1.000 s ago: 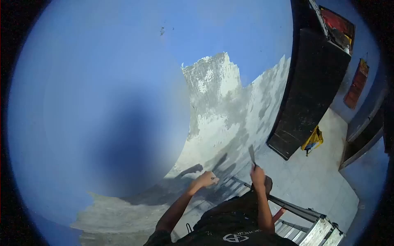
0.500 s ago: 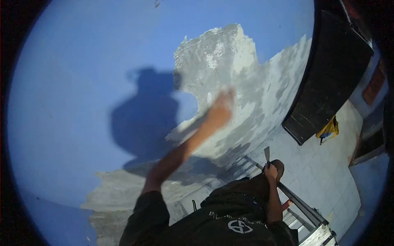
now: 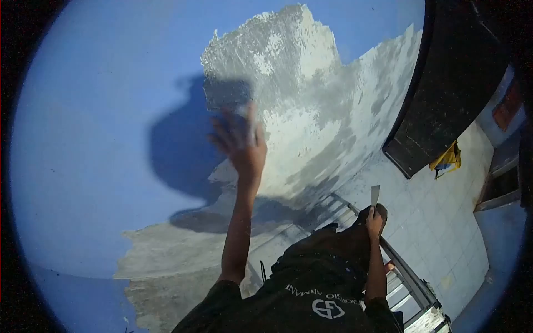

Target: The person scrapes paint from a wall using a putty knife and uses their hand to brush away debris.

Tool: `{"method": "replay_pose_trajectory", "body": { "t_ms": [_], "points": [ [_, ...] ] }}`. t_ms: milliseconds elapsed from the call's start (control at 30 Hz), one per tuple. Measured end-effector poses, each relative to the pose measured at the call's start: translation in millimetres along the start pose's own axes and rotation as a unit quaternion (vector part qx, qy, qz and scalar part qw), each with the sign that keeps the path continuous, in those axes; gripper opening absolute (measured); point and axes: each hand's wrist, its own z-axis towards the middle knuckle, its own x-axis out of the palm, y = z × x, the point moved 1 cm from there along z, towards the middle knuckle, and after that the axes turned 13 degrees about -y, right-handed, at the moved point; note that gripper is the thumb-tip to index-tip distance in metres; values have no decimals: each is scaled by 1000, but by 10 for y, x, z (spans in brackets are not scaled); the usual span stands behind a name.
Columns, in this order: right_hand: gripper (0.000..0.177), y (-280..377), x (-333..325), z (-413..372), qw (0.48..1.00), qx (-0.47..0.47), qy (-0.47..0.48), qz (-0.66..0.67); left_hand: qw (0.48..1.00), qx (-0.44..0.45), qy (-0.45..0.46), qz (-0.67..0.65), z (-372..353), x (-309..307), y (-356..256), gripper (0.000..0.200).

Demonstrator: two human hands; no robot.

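My left hand (image 3: pixel 244 152) is raised at the wall with fingers spread, holding nothing. It overlaps the edge between the blue paint (image 3: pixel 111 122) and a large patch of bare grey and whitish plaster (image 3: pixel 300 127). Its fingertips are slightly blurred and lie in my shadow. Low on the right, my right hand (image 3: pixel 375 224) is closed round the handle of a putty knife (image 3: pixel 376 194), whose flat blade points up, away from the wall, close by my knee.
A metal stepladder (image 3: pixel 408 273) stands beneath me on the right. A dark panel (image 3: pixel 449 94) juts out at the wall's right end. Past it a yellow bag (image 3: pixel 448 160) rests near the pale tiled floor (image 3: pixel 438 222). More exposed plaster (image 3: pixel 161 261) runs along the lower left.
My left hand has moved left across the plaster to the paint edge, its fingers now spread. My right hand, still gripping the putty knife, has shifted slightly right. The view has tilted a little.
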Motion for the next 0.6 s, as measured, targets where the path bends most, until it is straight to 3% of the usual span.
{"method": "replay_pose_trajectory", "body": {
  "t_ms": [33, 100, 133, 167, 200, 233, 267, 300, 367, 433, 500, 567, 600],
  "points": [
    [50, -41, 11, -9, 1000, 22, -13, 8, 995, 38, 89, 26, -229, 82, 40, 56],
    [51, -193, 73, -9, 998, 23, -24, 56, 941, 70, 270, -194, -878, 47, 78, 44],
    [50, -193, 63, -16, 998, 10, -36, 59, 897, 58, 373, -230, -1368, 119, 111, 37],
    [50, -208, 27, -28, 997, -3, -48, 60, 800, -119, 501, -309, -1471, 2, 49, 36],
    [50, -180, -38, -54, 997, 1, -51, 56, 650, -289, 599, -367, -1564, -110, -20, 36],
    [49, -65, -96, -99, 994, 36, -51, 88, 647, -290, 601, -369, -1701, -204, -57, 36],
    [49, 66, -81, -115, 989, 69, -52, 122, 682, -302, 534, -398, -1813, -271, -78, 36],
    [49, 135, 33, -104, 989, 68, -51, 118, 713, -317, 462, -421, -1873, -278, -80, 36],
    [42, 256, 300, -219, 987, 7, -32, 156, 698, -358, 459, -417, -1859, -320, -46, 38],
    [35, 1134, 230, -403, 938, 78, 173, 292, 685, -397, 454, -409, -1825, -311, 22, 40],
    [30, 1981, 236, -659, 901, 60, 283, 323, 734, -369, 443, -359, -1774, -198, 118, 45],
    [27, 2689, 291, -950, 874, -49, 293, 386, 746, -356, 424, -370, -1729, -55, 200, 48],
    [27, 2886, 303, -1058, 871, -40, 294, 391, 734, -373, 371, -430, -1579, -33, 186, 48]
  ]
}}
